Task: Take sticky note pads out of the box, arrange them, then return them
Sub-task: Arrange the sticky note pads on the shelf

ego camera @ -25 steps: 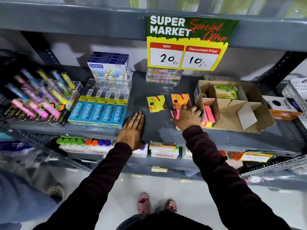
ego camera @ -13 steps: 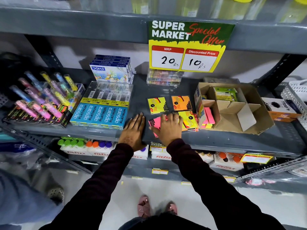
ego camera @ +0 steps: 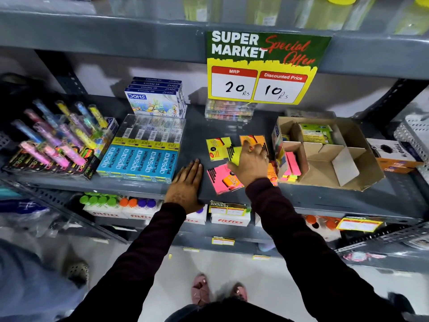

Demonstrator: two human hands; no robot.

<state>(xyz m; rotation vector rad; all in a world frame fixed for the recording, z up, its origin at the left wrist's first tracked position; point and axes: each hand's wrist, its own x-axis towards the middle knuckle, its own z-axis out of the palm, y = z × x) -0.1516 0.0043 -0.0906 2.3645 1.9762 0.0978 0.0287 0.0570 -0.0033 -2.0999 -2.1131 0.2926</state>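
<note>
A cardboard box (ego camera: 362,147) with dividers stands at the right of the grey shelf, holding pink pads (ego camera: 291,166) and a green pack (ego camera: 315,133). On the shelf to its left lie a yellow sticky note pad (ego camera: 217,148), an orange pad (ego camera: 254,138) and, nearer the front, a pink pad (ego camera: 221,178). My right hand (ego camera: 250,163) is over the gap between them, fingers closed on a second yellow pad (ego camera: 235,155). Another orange-labelled pad (ego camera: 272,175) peeks out beside my wrist. My left hand (ego camera: 185,184) rests flat and empty on the shelf's front edge.
Blue Apsara pencil boxes (ego camera: 139,161) and Doms pastel boxes (ego camera: 155,98) sit left of the pads, with a highlighter display (ego camera: 58,140) beyond. A price sign (ego camera: 262,68) hangs above a clear case (ego camera: 229,111). A white basket (ego camera: 415,133) stands far right.
My right hand left the pink pad at the front and moved back and right, carrying a yellow pad toward the back row. The pink pad now lies uncovered. My left hand stayed put.
</note>
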